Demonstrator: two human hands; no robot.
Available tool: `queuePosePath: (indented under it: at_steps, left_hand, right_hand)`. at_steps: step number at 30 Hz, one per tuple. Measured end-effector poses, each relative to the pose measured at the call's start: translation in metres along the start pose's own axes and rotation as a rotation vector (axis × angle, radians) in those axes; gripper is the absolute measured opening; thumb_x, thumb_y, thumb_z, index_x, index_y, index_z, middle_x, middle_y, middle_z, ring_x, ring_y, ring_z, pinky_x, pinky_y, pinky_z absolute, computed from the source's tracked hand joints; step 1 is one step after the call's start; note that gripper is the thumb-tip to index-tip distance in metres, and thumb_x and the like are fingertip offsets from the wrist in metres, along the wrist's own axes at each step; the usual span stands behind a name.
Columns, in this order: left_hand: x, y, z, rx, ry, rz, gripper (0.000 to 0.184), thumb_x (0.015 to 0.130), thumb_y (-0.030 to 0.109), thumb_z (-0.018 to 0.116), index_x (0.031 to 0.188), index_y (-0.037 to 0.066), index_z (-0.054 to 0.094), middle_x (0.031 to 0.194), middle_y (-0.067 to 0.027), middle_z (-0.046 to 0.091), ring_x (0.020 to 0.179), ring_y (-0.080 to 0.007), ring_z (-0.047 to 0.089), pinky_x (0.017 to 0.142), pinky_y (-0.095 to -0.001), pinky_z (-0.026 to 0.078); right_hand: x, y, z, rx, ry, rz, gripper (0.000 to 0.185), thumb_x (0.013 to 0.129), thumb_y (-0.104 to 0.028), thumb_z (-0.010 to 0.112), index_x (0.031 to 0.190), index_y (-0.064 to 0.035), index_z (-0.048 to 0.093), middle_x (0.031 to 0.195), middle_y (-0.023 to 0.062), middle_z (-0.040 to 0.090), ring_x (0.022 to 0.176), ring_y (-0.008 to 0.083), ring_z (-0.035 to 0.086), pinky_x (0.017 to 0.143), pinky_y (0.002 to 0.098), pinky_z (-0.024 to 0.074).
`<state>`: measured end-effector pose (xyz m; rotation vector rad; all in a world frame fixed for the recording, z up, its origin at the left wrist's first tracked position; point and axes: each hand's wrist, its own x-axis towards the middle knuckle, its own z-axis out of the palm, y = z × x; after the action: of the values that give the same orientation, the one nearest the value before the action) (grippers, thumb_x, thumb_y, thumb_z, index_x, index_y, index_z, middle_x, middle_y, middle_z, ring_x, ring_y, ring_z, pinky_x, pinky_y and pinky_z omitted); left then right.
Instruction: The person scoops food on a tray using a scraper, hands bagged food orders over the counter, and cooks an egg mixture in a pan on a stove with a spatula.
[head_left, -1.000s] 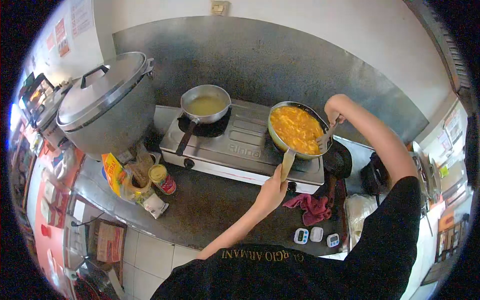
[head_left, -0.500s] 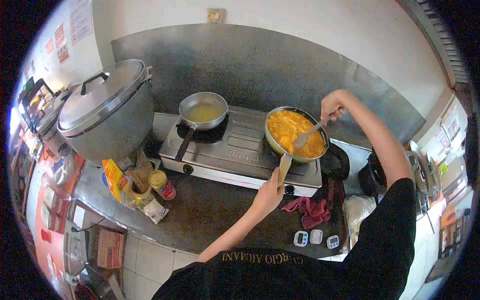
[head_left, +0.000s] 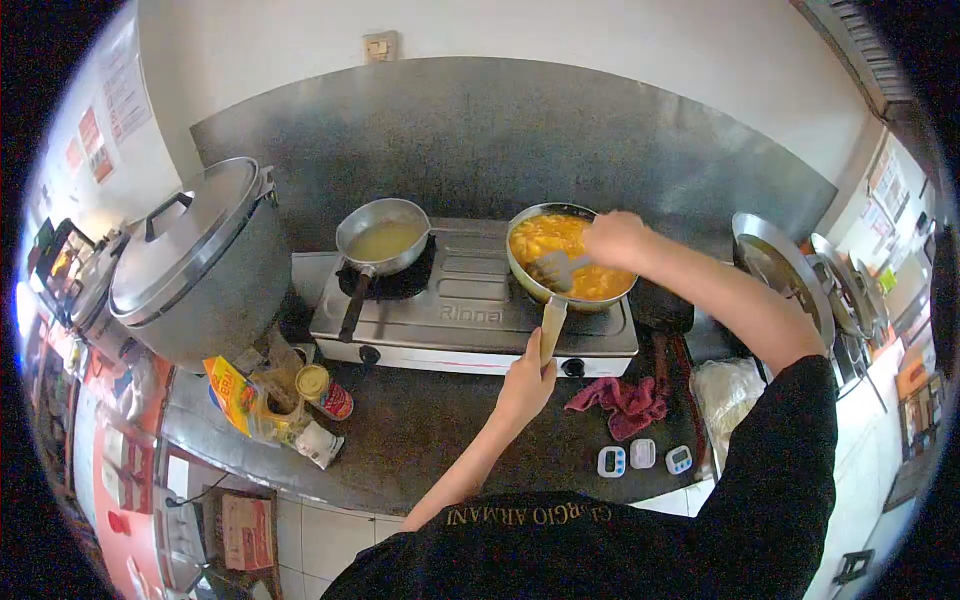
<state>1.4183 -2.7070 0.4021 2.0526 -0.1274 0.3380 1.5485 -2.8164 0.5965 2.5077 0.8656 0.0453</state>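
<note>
My left hand (head_left: 526,385) is wrapped round the pale handle of a frying pan (head_left: 516,268) on the stove's right burner. Orange-yellow food with pale chunks (head_left: 548,236) fills the pan. Over the pan's right side, my right hand (head_left: 615,238) grips a grey spatula (head_left: 556,271); its slotted blade is at the near left part of the food. A small saucepan (head_left: 384,212) with cloudy yellowish liquid sits on the left burner, its black handle pointing toward me. Both pans stand on a silver two-burner gas stove (head_left: 470,290).
A large lidded pot (head_left: 205,285) stands left of the stove. In front are a yellow packet (head_left: 230,385) and a can (head_left: 325,392). A dark red cloth (head_left: 625,403) and small timers (head_left: 612,461) lie at front right, near a plastic bag (head_left: 725,395).
My right hand has moved left and over the food, carrying the spatula's blade toward the pan's near left side. My left hand keeps its hold on the pan handle. The view has shifted slightly.
</note>
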Motion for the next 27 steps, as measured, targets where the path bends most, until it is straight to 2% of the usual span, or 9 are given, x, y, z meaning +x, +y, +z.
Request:
queuePosePath:
  at_steps: [3, 5, 8, 12, 16, 19, 22, 24, 27]
  left_hand:
    - [0.0, 0.0, 0.0, 0.004, 0.007, 0.007, 0.054, 0.078, 0.013, 0.05, 0.124, -0.004, 0.027, 0.08, -0.0297, 0.056, 0.073, -0.0435, 0.055, 0.065, -0.0484, 0.044]
    - [0.0, 0.0, -0.001, 0.01, 0.015, 0.011, 0.054, 0.078, 0.013, 0.05, 0.124, -0.004, 0.027, 0.08, -0.0298, 0.056, 0.073, -0.0435, 0.055, 0.065, -0.0483, 0.044]
    - [0.001, 0.0, -0.001, 0.02, 0.014, 0.003, 0.054, 0.078, 0.013, 0.051, 0.124, -0.004, 0.027, 0.078, -0.0295, 0.056, 0.073, -0.0433, 0.055, 0.065, -0.0485, 0.044]
    - [0.001, -0.004, 0.002, 0.002, 0.001, 0.004, 0.055, 0.078, 0.012, 0.051, 0.124, -0.003, 0.026, 0.075, -0.0288, 0.056, 0.071, -0.0436, 0.055, 0.063, -0.0492, 0.044]
    - [0.002, -0.009, 0.004, -0.007, 0.009, 0.036, 0.056, 0.076, 0.011, 0.052, 0.124, -0.003, 0.026, 0.074, -0.0289, 0.056, 0.07, -0.0441, 0.055, 0.062, -0.0498, 0.044]
    - [0.001, -0.007, 0.004, -0.04, 0.01, 0.006, 0.056, 0.076, 0.011, 0.051, 0.124, -0.003, 0.025, 0.074, -0.0293, 0.056, 0.071, -0.0439, 0.055, 0.062, -0.0502, 0.043]
    - [0.001, 0.001, -0.002, -0.038, -0.036, -0.056, 0.056, 0.076, 0.011, 0.05, 0.124, -0.003, 0.025, 0.074, -0.0299, 0.055, 0.071, -0.0436, 0.055, 0.063, -0.0504, 0.043]
    - [0.001, 0.001, -0.002, -0.033, -0.029, -0.05, 0.056, 0.076, 0.011, 0.05, 0.124, -0.003, 0.025, 0.074, -0.0301, 0.055, 0.071, -0.0436, 0.055, 0.063, -0.0505, 0.043]
    - [0.0, 0.001, -0.003, -0.035, -0.023, -0.038, 0.056, 0.076, 0.011, 0.05, 0.124, -0.002, 0.026, 0.075, -0.0302, 0.055, 0.071, -0.0437, 0.055, 0.064, -0.0508, 0.043]
  right_hand:
    - [-0.003, -0.003, 0.021, -0.12, 0.043, -0.029, 0.017, 0.071, -0.013, 0.052, 0.077, -0.0039, 0.066, 0.078, 0.0159, 0.063, 0.073, 0.0286, 0.063, 0.062, 0.0392, 0.0504]
    - [-0.004, -0.001, 0.027, -0.105, 0.104, 0.128, 0.017, 0.072, -0.012, 0.051, 0.074, -0.0065, 0.066, 0.076, 0.014, 0.063, 0.072, 0.0264, 0.063, 0.06, 0.0369, 0.0506]
    - [0.003, 0.015, 0.035, -0.183, 0.126, 0.228, 0.016, 0.073, -0.01, 0.05, 0.072, -0.0071, 0.066, 0.074, 0.0121, 0.063, 0.072, 0.0256, 0.063, 0.059, 0.0349, 0.0507]
    - [-0.009, 0.039, 0.03, -0.211, 0.19, 0.303, 0.016, 0.073, -0.009, 0.05, 0.071, -0.0074, 0.067, 0.074, 0.0115, 0.064, 0.072, 0.0252, 0.063, 0.059, 0.034, 0.0506]
    - [-0.014, 0.066, 0.067, -0.22, 0.355, 0.381, 0.016, 0.073, -0.01, 0.051, 0.072, -0.0066, 0.066, 0.073, 0.012, 0.063, 0.069, 0.0253, 0.063, 0.058, 0.0349, 0.0507]
    - [-0.014, 0.07, 0.103, -0.144, 0.318, 0.412, 0.016, 0.072, -0.011, 0.052, 0.069, -0.0059, 0.066, 0.072, 0.012, 0.063, 0.068, 0.0253, 0.063, 0.057, 0.0379, 0.0502]
    - [-0.009, 0.065, 0.134, -0.094, 0.298, 0.382, 0.017, 0.074, -0.012, 0.051, 0.071, -0.0043, 0.065, 0.073, 0.0165, 0.062, 0.067, 0.0298, 0.062, 0.059, 0.04, 0.0501]
    - [-0.011, 0.059, 0.137, 0.122, 0.326, 0.418, 0.019, 0.076, -0.016, 0.051, 0.072, -0.003, 0.064, 0.073, 0.0205, 0.06, 0.068, 0.0338, 0.061, 0.061, 0.0421, 0.0492]
    - [-0.006, 0.066, 0.158, 0.243, 0.277, 0.389, 0.022, 0.078, -0.02, 0.05, 0.075, -0.0034, 0.064, 0.075, 0.0188, 0.06, 0.071, 0.0359, 0.059, 0.065, 0.0444, 0.0474]
